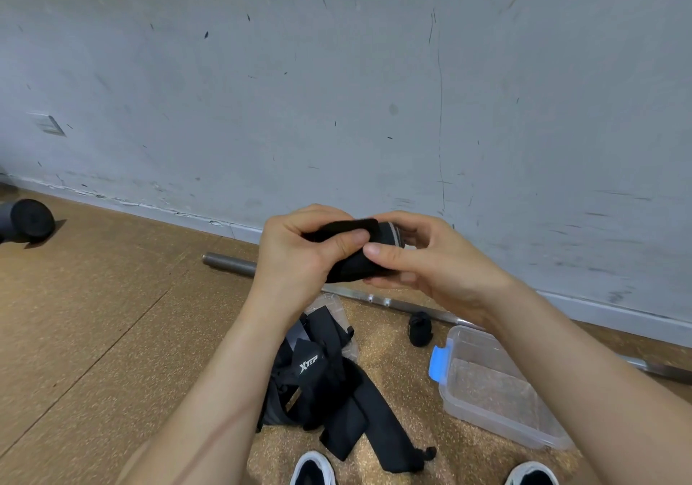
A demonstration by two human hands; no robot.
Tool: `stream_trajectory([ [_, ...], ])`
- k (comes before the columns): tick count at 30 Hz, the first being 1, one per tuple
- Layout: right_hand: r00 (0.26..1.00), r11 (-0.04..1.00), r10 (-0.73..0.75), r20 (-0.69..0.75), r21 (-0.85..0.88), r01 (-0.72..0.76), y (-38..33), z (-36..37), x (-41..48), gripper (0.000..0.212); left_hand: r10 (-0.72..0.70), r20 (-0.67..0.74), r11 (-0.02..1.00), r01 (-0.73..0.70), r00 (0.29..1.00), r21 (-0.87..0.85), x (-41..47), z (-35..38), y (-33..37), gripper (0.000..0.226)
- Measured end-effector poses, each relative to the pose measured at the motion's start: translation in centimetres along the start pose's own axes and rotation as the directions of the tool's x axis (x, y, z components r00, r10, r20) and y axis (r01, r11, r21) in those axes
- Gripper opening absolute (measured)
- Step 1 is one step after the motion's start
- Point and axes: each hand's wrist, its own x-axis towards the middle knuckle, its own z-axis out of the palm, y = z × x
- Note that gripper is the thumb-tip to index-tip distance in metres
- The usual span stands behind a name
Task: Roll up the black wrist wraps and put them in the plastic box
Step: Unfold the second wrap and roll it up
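two hands point(296, 260) grip one wrap point(346, 269)

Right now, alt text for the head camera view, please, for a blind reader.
The left hand and right hand hold a partly rolled black wrist wrap before a grey wall. On the floor below lie loose black wraps, one rolled wrap and an empty clear plastic box.

Rolled wrist wrap point(352, 260) and loose wrist wraps point(348, 398) are showing black woven cloth, matt. Plastic box point(486, 423) is looking clear, smooth and faintly glossy. Metal bar point(229, 264) is giving a dull sheen. Floor point(93, 297) is appearing speckled, cork-like and matt.
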Motion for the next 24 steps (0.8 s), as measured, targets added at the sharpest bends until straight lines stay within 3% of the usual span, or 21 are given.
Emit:
stream_trajectory([
  [5,0.972,0.948,-0.207,-0.113,-0.267,0.171,0.1,0.0,0.5,0.041,-0.048,0.003,0.992,0.048,0.999,-0.118,0.1,-0.2,-0.6,0.011],
  [10,0.964,0.942,-0.227,-0.138,-0.283,0.181,-0.5,0.4,0.1,0.044,-0.111,-0.013,0.975,0.106,0.994,-0.198,0.1,0.4,-1.3,0.015],
  [14,0.957,0.929,-0.246,-0.151,-0.317,0.189,-0.8,0.6,-0.2,0.045,-0.142,-0.051,0.959,0.125,0.989,-0.255,0.2,0.6,-1.9,0.040],
  [19,0.946,0.944,-0.268,-0.181,-0.248,0.220,-0.9,0.4,-0.2,0.039,-0.312,0.113,0.890,0.332,0.943,-0.311,-0.2,1.0,-1.5,0.049],
  [24,0.952,0.961,-0.249,-0.180,-0.170,0.219,-0.7,0.3,-0.1,0.027,-0.293,0.063,0.918,0.299,0.954,-0.262,-0.3,1.5,-1.2,0.045],
])
